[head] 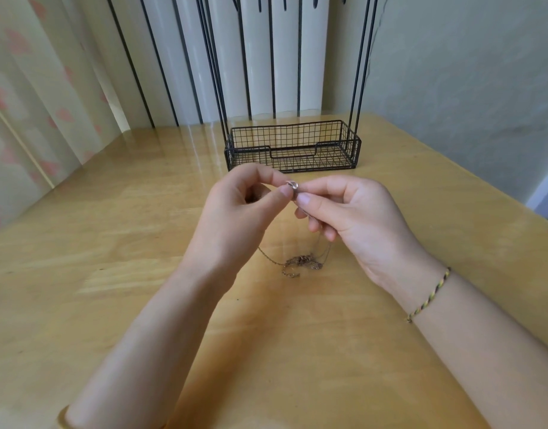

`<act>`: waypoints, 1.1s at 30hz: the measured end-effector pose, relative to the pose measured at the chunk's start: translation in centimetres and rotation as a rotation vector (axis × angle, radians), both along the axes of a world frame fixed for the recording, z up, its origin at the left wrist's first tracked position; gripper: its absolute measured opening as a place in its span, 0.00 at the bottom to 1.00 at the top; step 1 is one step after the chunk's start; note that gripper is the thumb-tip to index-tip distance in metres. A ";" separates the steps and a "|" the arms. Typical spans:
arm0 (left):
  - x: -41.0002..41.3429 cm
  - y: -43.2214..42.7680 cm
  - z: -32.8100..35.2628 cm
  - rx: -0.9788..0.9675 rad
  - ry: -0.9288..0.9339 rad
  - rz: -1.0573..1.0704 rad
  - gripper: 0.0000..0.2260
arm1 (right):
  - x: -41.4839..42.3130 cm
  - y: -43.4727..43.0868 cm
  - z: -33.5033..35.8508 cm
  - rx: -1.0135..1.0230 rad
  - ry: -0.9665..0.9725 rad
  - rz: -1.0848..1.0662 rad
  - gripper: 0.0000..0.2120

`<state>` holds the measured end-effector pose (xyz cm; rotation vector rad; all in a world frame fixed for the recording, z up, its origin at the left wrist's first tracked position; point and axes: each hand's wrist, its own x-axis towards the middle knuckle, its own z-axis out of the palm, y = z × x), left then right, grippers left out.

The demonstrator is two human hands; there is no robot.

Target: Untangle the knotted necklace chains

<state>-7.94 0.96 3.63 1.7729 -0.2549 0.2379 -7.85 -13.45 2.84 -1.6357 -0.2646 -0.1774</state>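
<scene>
A tangle of thin gold-coloured necklace chains (302, 261) lies on the wooden table (112, 243), with fine strands rising from it to my hands. My left hand (245, 209) and my right hand (350, 212) are raised above the tangle, fingertips meeting. Between them they pinch a small shiny pendant or clasp (292, 185) on the chain. The right hand's lower fingers curl round the hanging strands. A braided bracelet (430, 294) circles my right wrist.
A black wire basket (293, 147) with tall upright rods stands at the back of the table, just beyond my hands. Behind it are a wall and a curtain at left. The table's right edge runs diagonally at the far right.
</scene>
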 end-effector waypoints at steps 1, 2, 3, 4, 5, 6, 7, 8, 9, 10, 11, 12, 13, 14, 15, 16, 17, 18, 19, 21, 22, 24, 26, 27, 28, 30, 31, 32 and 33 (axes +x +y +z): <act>0.1 0.0 0.0 -0.032 0.024 0.010 0.03 | 0.0 0.0 0.0 -0.008 -0.011 -0.007 0.07; 0.2 0.1 0.0 -0.068 0.054 0.019 0.04 | 0.0 0.1 0.0 -0.013 -0.027 -0.013 0.08; 0.2 0.1 0.0 -0.102 0.082 0.028 0.05 | 0.0 0.1 0.0 -0.013 -0.043 -0.017 0.08; 0.2 0.1 0.1 -0.126 0.105 0.035 0.05 | 0.0 0.1 0.0 -0.010 -0.058 -0.021 0.08; 0.2 0.1 0.1 -0.141 0.124 0.040 0.06 | 0.0 0.1 0.0 -0.010 -0.070 -0.025 0.08; 0.2 0.0 0.1 -0.153 0.140 0.042 0.06 | 0.0 0.1 0.1 -0.013 -0.080 -0.028 0.07; 0.1 0.0 0.2 -0.165 0.156 0.041 0.06 | 0.0 0.1 0.0 -0.016 -0.088 -0.031 0.07; 0.1 -0.1 0.2 -0.182 0.172 0.041 0.06 | 0.0 0.1 0.1 -0.015 -0.094 -0.034 0.07; 0.1 -0.2 0.3 -0.200 0.188 0.044 0.06 | 0.0 0.1 0.0 -0.013 -0.098 -0.039 0.07; 0.1 -0.2 0.3 -0.217 0.205 0.051 0.06 | 0.0 0.1 0.0 -0.008 -0.099 -0.045 0.07; 0.1 -0.2 0.3 -0.233 0.220 0.060 0.06 | 0.0 0.1 0.0 -0.003 -0.100 -0.053 0.07; 0.1 -0.2 0.3 -0.246 0.233 0.068 0.07 | 0.0 0.1 0.0 0.003 -0.100 -0.058 0.07; 0.1 -0.2 0.3 -0.261 0.242 0.071 0.07 | 0.0 0.1 0.0 0.011 -0.098 -0.062 0.06; 0.1 -0.2 0.4 -0.279 0.248 0.065 0.07 | 0.0 0.1 0.1 0.023 -0.094 -0.065 0.06; 0.1 -0.2 0.4 -0.301 0.251 0.051 0.07 | 0.0 0.1 0.1 0.037 -0.088 -0.068 0.06; 0.0 -0.2 0.5 -0.322 0.252 0.031 0.07 | 0.0 0.1 0.1 0.050 -0.080 -0.070 0.06; 0.0 -0.2 0.5 -0.335 0.251 0.012 0.07 | 0.0 0.0 0.1 0.056 -0.071 -0.073 0.06; -0.1 -0.1 0.6 -0.337 0.245 -0.002 0.07 | 0.1 0.0 0.2 0.052 -0.059 -0.074 0.06; -0.1 -0.1 0.5 -0.328 0.235 -0.010 0.07 | 0.1 0.0 0.2 0.043 -0.040 -0.071 0.05; -0.1 0.0 0.5 -0.298 0.205 -0.019 0.07 | 0.1 0.0 0.2 0.048 0.019 -0.047 0.04; -0.1 0.1 0.5 -0.283 0.191 -0.025 0.06 | 0.2 -0.1 0.2 0.058 0.049 -0.037 0.03; -0.1 0.2 0.5 -0.261 0.174 -0.034 0.06 | 0.2 -0.2 0.2 0.045 0.070 -0.036 0.04; -0.1 0.1 0.4 -0.250 0.165 -0.045 0.05 | 0.2 -0.2 0.2 0.028 0.041 -0.029 0.04; -0.1 0.1 0.4 -0.247 0.161 -0.050 0.05 | 0.1 -0.1 0.2 0.029 0.025 -0.018 0.04; -0.1 0.1 0.4 -0.242 0.158 -0.054 0.05 | 0.0 0.0 0.2 0.034 0.015 -0.004 0.04; -0.1 0.1 0.4 -0.234 0.152 -0.059 0.05 | 0.0 0.0 0.2 0.033 0.013 0.019 0.04; -0.1 0.1 0.4 -0.234 0.150 -0.058 0.05 | 0.0 0.0 0.2 0.025 0.019 0.025 0.04; -0.1 0.2 0.4 -0.236 0.148 -0.055 0.05 | 0.0 0.0 0.1 0.013 0.026 0.025 0.04; -0.1 0.2 0.4 -0.241 0.148 -0.050 0.05 | 0.0 0.0 0.1 -0.003 0.031 0.021 0.04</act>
